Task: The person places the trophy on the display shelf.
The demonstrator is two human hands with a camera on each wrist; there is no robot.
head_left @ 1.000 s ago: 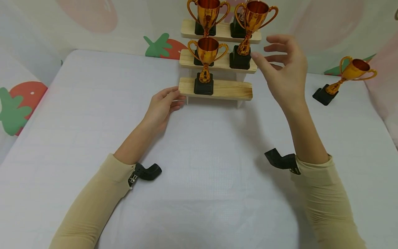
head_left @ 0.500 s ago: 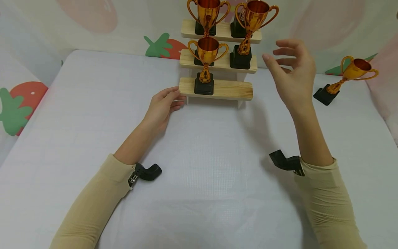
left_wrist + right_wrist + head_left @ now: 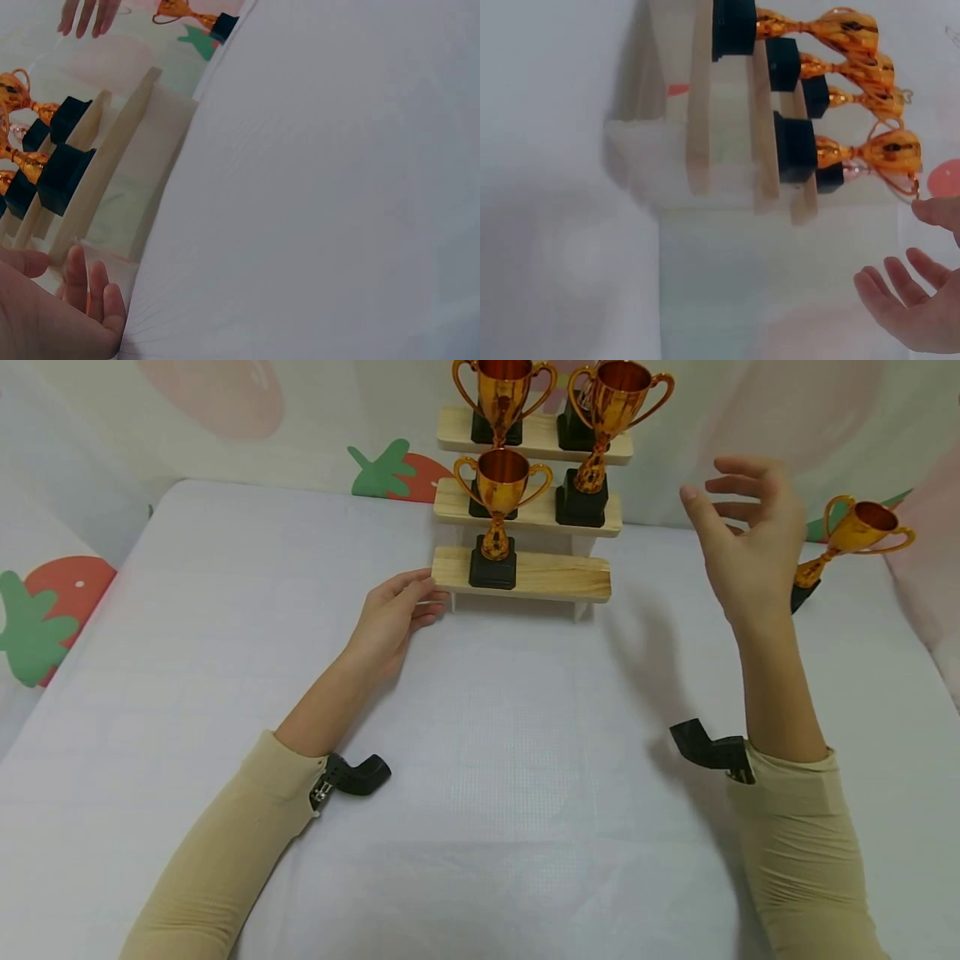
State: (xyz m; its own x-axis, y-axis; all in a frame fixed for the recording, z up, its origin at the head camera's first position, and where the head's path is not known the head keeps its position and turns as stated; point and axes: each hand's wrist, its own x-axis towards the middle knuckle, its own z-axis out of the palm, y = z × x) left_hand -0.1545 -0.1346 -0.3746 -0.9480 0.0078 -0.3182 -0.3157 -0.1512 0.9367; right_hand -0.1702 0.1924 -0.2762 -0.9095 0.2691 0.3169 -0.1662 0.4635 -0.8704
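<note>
A wooden stepped display stand (image 3: 562, 577) holds several gold trophy cups on black bases. One trophy (image 3: 495, 518) stands on the left of the lowest step, and another trophy (image 3: 600, 452) on the right of the middle step. My left hand (image 3: 388, 618) grips the left end of the lowest step, thumb by the board and fingers below, as the left wrist view shows. My right hand (image 3: 757, 543) is raised to the right of the stand, fingers loosely curved and holding nothing. Behind it, a lone trophy (image 3: 862, 529) leans to the right, its base partly hidden by the hand.
A white cloth (image 3: 480, 760) covers the table. Behind the stand hangs a pale backdrop (image 3: 300, 452) printed with strawberries. In the right wrist view, the stand's side panel (image 3: 649, 154) looks whitish. Each sleeve cuff carries a black camera mount (image 3: 360, 775).
My right hand has moved right, away from the trophy on the middle step, and now covers part of the lone trophy. My left hand has stayed on the stand.
</note>
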